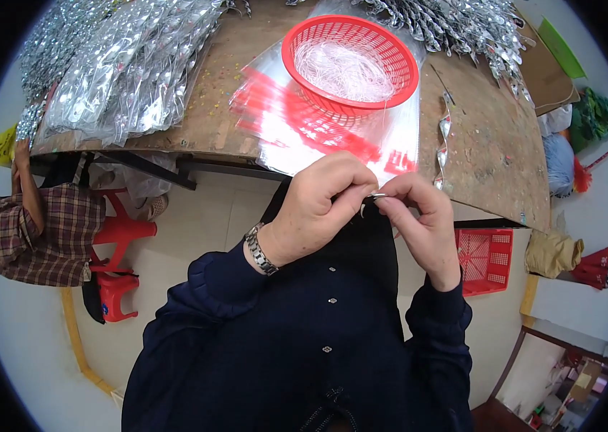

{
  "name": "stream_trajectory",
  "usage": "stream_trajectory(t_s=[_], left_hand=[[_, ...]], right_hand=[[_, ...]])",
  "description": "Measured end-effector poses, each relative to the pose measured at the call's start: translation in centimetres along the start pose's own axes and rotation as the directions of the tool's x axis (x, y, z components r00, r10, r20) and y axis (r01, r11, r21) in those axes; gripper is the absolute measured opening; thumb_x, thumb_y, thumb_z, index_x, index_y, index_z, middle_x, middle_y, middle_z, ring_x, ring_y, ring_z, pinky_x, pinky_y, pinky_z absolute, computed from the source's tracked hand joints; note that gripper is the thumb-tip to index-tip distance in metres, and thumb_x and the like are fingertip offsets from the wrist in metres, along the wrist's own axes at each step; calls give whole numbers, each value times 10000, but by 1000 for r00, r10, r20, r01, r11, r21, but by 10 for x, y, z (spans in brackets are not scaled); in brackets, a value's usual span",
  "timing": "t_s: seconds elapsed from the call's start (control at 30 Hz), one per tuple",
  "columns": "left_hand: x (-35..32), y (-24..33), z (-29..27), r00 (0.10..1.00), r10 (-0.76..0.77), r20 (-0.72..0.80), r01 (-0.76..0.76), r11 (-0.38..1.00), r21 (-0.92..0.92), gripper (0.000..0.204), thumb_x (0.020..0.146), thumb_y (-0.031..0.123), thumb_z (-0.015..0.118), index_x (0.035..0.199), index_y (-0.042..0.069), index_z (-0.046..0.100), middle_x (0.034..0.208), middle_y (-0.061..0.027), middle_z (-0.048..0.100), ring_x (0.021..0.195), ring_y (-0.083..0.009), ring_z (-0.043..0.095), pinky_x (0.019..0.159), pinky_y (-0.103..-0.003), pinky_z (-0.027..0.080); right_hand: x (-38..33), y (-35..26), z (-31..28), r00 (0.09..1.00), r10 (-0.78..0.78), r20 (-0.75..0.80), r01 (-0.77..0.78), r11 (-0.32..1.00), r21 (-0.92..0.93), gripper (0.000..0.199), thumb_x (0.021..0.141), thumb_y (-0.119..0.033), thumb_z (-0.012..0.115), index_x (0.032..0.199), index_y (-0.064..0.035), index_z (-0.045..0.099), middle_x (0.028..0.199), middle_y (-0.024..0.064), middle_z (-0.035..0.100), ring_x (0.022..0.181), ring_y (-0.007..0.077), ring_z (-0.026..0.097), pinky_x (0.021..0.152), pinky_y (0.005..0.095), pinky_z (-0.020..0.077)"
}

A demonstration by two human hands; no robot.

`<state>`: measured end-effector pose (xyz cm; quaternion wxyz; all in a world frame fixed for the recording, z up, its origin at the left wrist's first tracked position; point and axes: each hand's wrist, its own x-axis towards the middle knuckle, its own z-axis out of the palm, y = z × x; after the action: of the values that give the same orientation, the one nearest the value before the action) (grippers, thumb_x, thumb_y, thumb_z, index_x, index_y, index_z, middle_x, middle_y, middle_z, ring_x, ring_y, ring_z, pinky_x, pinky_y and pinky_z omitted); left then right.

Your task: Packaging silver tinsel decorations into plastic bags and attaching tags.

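Observation:
My left hand (325, 205), with a metal watch on its wrist, is closed in a pinch just off the table's front edge. Facing it, my right hand (423, 216) pinches too, and the fingertips nearly meet. Between them shows a small silvery piece (376, 195); its exact kind is too small to tell. Just beyond my hands, clear plastic bags with red printing (318, 133) lie stacked on the table. A red plastic basket (402, 93) of fine whitish string (347, 70) stands on them. To the right lies a twisted silver strip (443, 140).
Shiny silver spirals in clear bags (138, 68) cover the table's left; more silver spirals (455, 29) lie at the far right. A person in a plaid shirt (38, 230) works at left, near red stools (120, 223). A red crate (487, 259) sits below the table at right.

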<state>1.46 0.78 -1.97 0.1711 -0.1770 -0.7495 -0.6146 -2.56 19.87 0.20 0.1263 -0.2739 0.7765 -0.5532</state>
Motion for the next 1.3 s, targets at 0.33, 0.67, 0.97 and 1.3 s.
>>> stream_trajectory(t_s=[0.33, 0.67, 0.97, 1.3], left_hand=[[3, 22, -1, 997, 76, 20, -76, 997, -10, 62, 885, -41, 560, 907, -11, 610, 807, -59, 558, 657, -122, 547, 607, -247, 430], [-7, 12, -9, 1000, -23, -20, 23, 1000, -17, 78, 907, -42, 526, 921, -25, 600, 842, -58, 568, 683, -98, 554, 614, -219, 453], [-2, 13, -10, 965, -258, -53, 210, 873, -439, 124, 971, 45, 496, 985, -16, 603, 904, -68, 615, 776, -110, 593, 672, -232, 492], [8, 12, -11, 952, -295, -82, 198, 797, -571, 156, 995, 90, 475, 1065, 18, 594, 1062, -127, 668, 949, -158, 642, 710, -241, 507]], right_hand=[[-13, -15, 3, 993, -11, -114, 21, 995, 92, 61, 845, 6, 643, 905, 16, 636, 774, 54, 640, 686, 109, 601, 635, 241, 466], [-25, 4, 0, 999, -8, -37, 4, 995, -98, 80, 900, -8, 593, 965, 17, 631, 764, 14, 611, 645, 51, 546, 562, 198, 430], [-41, -2, -23, 982, 181, -58, -176, 980, 90, 185, 920, -22, 545, 1097, -3, 594, 777, 24, 625, 687, 52, 568, 531, 174, 357], [-51, -6, -34, 984, 91, 152, -173, 679, 713, 157, 864, 43, 468, 970, -14, 569, 857, 136, 685, 401, 16, 319, 430, 174, 272]])
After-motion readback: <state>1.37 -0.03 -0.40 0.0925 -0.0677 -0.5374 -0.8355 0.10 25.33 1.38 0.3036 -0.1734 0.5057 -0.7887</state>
